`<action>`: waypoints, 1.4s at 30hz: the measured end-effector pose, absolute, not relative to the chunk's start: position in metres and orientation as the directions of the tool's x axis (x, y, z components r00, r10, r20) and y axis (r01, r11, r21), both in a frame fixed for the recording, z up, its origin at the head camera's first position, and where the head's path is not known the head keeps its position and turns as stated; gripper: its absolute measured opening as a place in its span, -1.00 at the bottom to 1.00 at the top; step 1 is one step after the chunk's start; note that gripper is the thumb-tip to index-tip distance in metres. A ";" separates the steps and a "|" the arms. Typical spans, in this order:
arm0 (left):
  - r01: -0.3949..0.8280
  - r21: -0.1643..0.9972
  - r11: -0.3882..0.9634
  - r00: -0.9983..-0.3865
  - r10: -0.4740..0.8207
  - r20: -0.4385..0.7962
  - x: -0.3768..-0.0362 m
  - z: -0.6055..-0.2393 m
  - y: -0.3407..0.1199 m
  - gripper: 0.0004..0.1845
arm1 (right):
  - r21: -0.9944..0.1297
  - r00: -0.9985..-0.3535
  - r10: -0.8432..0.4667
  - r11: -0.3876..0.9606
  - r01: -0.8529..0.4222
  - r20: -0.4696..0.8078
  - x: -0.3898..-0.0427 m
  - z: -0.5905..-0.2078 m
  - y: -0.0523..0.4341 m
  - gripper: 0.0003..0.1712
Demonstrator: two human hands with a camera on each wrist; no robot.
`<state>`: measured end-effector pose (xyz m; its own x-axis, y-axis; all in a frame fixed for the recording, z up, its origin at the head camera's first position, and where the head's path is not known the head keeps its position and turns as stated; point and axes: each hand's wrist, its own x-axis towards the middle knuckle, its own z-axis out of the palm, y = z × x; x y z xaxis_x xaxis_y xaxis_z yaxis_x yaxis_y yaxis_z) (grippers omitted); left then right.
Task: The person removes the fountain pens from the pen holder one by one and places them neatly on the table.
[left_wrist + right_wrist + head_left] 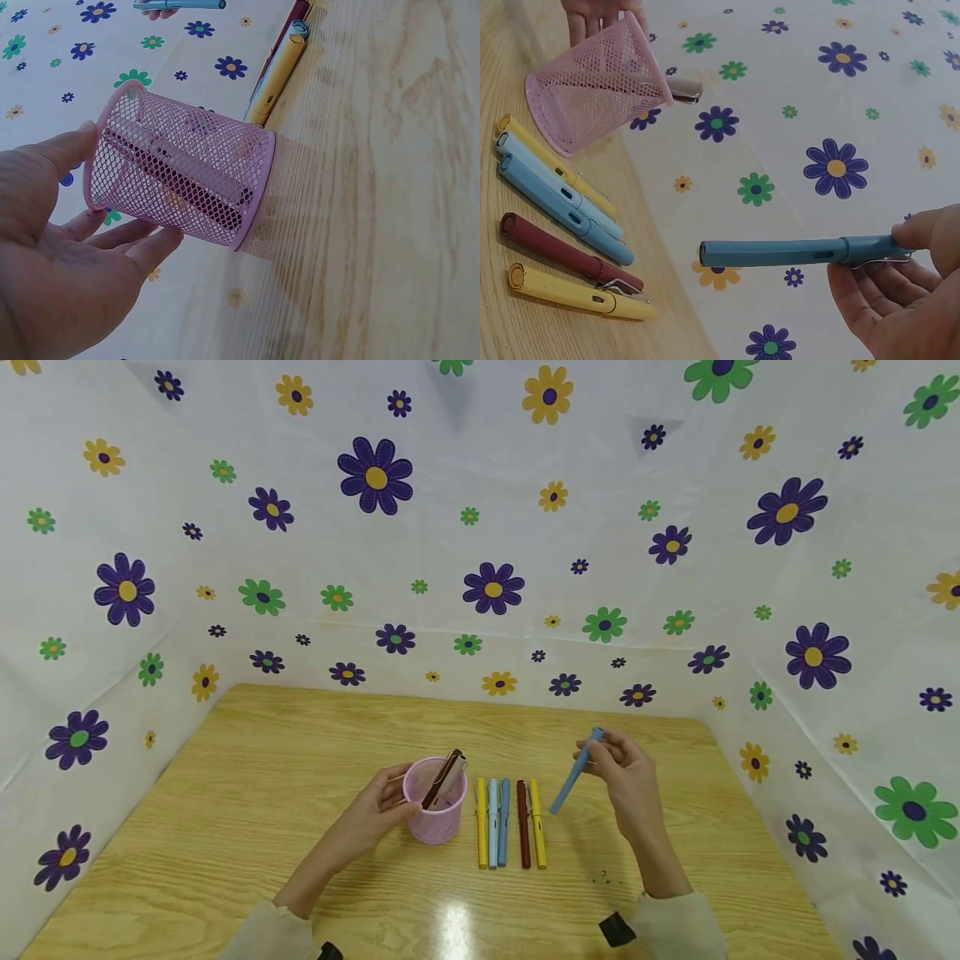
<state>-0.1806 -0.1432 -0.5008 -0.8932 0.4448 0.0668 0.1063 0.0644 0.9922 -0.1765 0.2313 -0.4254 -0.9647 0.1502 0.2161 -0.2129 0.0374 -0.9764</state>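
Note:
My left hand [375, 810] grips a pink mesh pen cup [435, 828], its thumb at the rim and fingers along the side. Inside the cup lean a dark brown pen [441, 781] and a pale pinkish one [453, 781]. Raised over the table, my right hand [626, 777] pinches a blue pen [576, 777] by its clip end; the other end points down and left. Between the hands lie two yellow pens [482, 827], a light blue pen [492, 825], a darker blue pen [504, 827] and a dark red pen [522, 827].
A wooden table [300, 735] carries everything, with flowered white sheeting [435, 543] upright behind it and at both sides. Small dark specks [604, 877] lie on the wood near the right wrist. Black straps [617, 930] show by the sleeves.

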 end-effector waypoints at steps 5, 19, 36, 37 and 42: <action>0.103 0.993 0.063 -0.894 0.444 0.064 -0.181 -0.501 -0.143 -0.25 | -0.979 -0.969 0.142 0.060 -0.195 0.202 -0.175 -0.429 0.236 -0.66; 0.102 0.993 0.065 -0.893 0.445 0.063 -0.178 -0.499 -0.143 -0.26 | -0.988 -0.988 0.104 0.122 -0.100 0.113 -0.174 -0.440 0.241 -0.66; 0.107 0.991 0.080 -0.897 0.438 0.061 -0.179 -0.500 -0.142 -0.26 | -0.983 -0.995 0.098 0.184 -0.002 0.020 -0.178 -0.458 0.244 -0.65; 0.106 0.991 0.083 -0.897 0.438 0.060 -0.179 -0.500 -0.142 -0.26 | -0.983 -0.995 0.099 0.186 0.005 0.013 -0.178 -0.459 0.244 -0.65; 0.106 0.990 0.087 -0.898 0.436 0.058 -0.179 -0.499 -0.142 -0.26 | -0.980 -0.995 0.104 0.200 0.015 0.006 -0.179 -0.465 0.244 -0.62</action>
